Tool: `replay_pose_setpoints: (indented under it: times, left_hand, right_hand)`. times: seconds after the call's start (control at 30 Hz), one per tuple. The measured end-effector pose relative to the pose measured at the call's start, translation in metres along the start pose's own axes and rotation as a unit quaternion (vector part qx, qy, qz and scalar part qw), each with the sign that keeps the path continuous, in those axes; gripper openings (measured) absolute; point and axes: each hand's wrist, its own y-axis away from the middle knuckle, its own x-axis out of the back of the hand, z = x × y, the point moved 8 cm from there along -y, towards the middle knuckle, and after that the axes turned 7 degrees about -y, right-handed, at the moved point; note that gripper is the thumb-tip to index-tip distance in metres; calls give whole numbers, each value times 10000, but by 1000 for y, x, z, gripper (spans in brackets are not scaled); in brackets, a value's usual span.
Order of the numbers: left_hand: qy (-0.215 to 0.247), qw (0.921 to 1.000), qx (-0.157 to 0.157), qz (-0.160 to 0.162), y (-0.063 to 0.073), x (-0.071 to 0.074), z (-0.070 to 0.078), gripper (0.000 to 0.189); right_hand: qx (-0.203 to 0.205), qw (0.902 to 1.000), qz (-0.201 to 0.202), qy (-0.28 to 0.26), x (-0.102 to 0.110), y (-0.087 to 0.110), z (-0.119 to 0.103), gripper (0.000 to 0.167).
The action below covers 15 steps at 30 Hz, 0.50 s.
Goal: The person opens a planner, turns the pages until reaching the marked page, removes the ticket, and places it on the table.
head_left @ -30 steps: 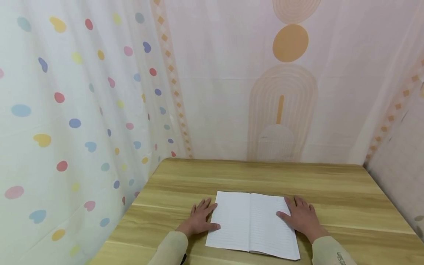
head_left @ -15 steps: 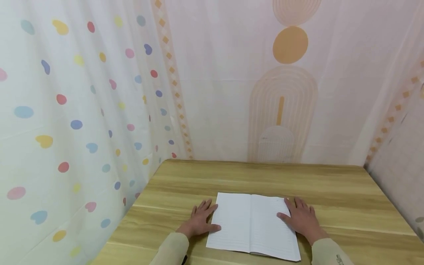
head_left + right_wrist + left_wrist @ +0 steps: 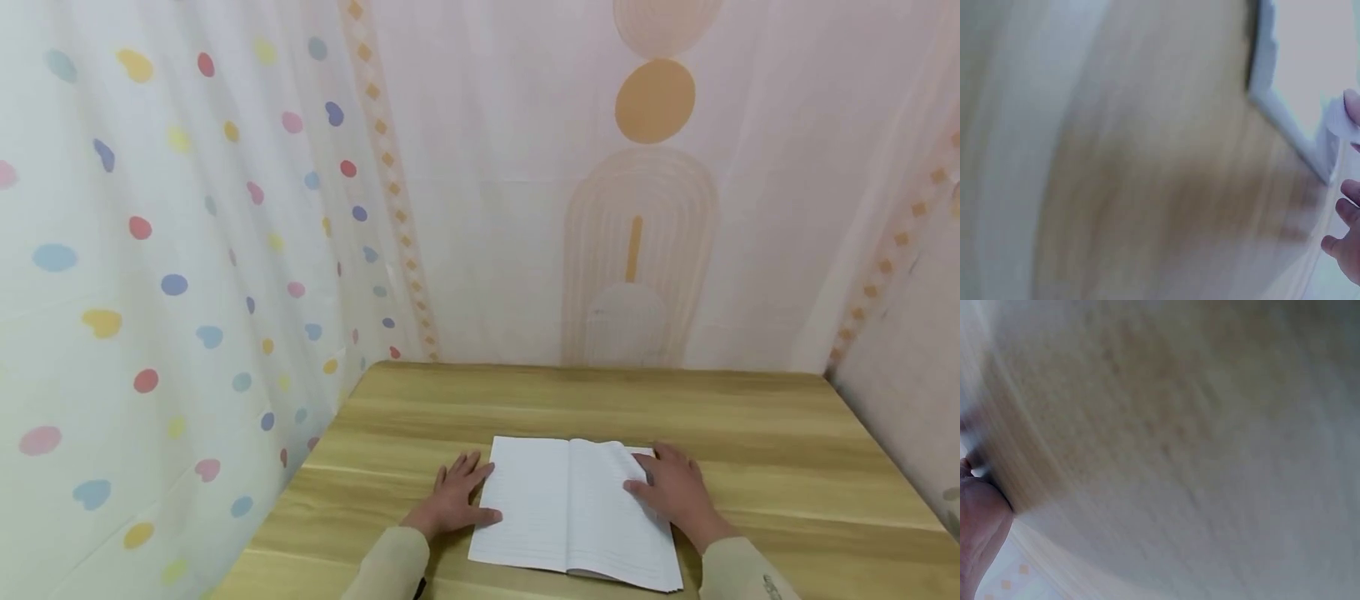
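An open notebook (image 3: 528, 500) with lined white pages lies flat on the wooden table. My left hand (image 3: 452, 502) rests at its left edge, fingers spread, the thumb and a fingertip touching the left page. At the right side my right hand (image 3: 677, 487) pinches the outer edge of a right-hand page (image 3: 603, 492) between thumb and fingers. That page bows up near its top corner, and a further page shows beneath it. In the right wrist view the notebook (image 3: 1304, 69) has a curled page edge by the thumb. Only part of the left hand (image 3: 982, 515) shows in the left wrist view.
The wooden table (image 3: 585, 400) extends beyond and to both sides of the notebook. A dotted curtain (image 3: 172, 333) hangs along the left, and a patterned curtain (image 3: 495, 208) stands behind the far table edge.
The right hand's fingers have drawn inward and slightly left, lifting and bending the right page's upper outer corner. The left hand has stayed in place.
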Motion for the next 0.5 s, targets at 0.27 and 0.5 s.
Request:
replay_pose_setpoints:
  times: [0.27,0.5]
  left_hand:
    - [24,10000,14,-65,1,1,-1,85]
    - [45,9999,18,-89,3,1,0,85]
  right_hand:
    - [-453,9934,255,-1020,5,-10,-7,48]
    - [-1333,9619,59,-2385,5,-13,-3,51]
